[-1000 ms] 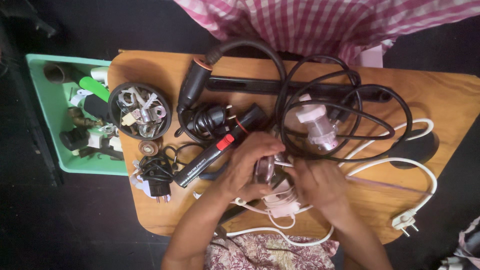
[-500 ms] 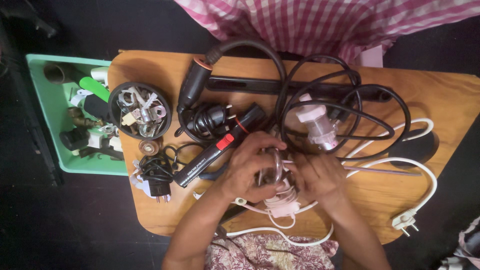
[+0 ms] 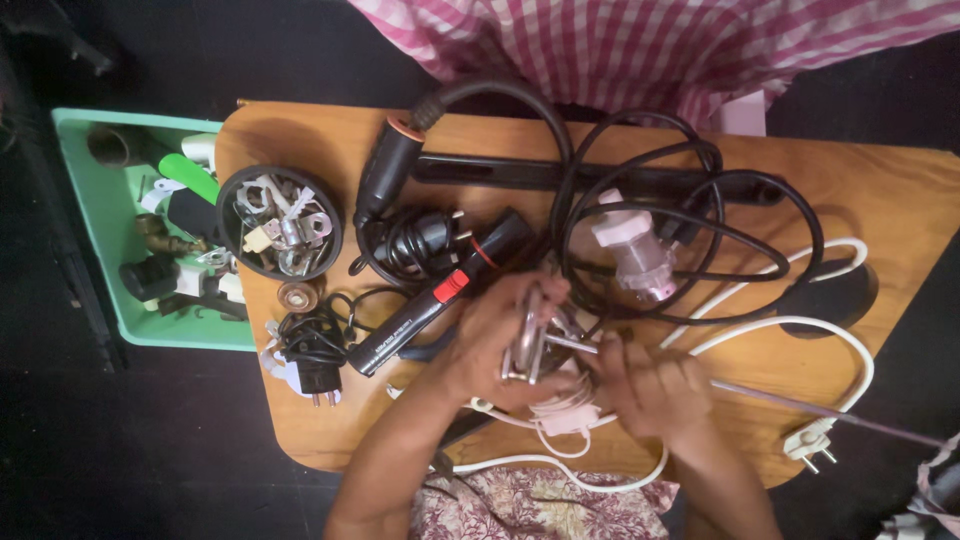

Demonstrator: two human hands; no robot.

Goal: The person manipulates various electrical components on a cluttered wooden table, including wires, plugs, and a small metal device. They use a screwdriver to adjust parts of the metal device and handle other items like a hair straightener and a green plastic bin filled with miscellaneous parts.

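Note:
My left hand (image 3: pixel 490 345) grips a small shiny metal part (image 3: pixel 527 343) held upright over the wooden table (image 3: pixel 900 190). My right hand (image 3: pixel 650 385) is closed around a thin tool whose grey shaft (image 3: pixel 800 402) runs off to the right, its tip meeting the metal part. Under both hands lies a white plastic piece (image 3: pixel 562 415) joined to a white cable (image 3: pixel 780 325) that ends in a plug (image 3: pixel 812 440).
Black coiled cables (image 3: pixel 690 190), a long black appliance (image 3: pixel 590 175), a black tool with a red switch (image 3: pixel 440 295) and a clear lamp holder (image 3: pixel 635 250) crowd the table. A black bowl of metal bits (image 3: pixel 280 222) and a green tray (image 3: pixel 100 200) sit left. A person in pink check stands opposite.
The metal part has been tipped more upright in my left hand, and my right hand has shifted slightly right and down with its tool.

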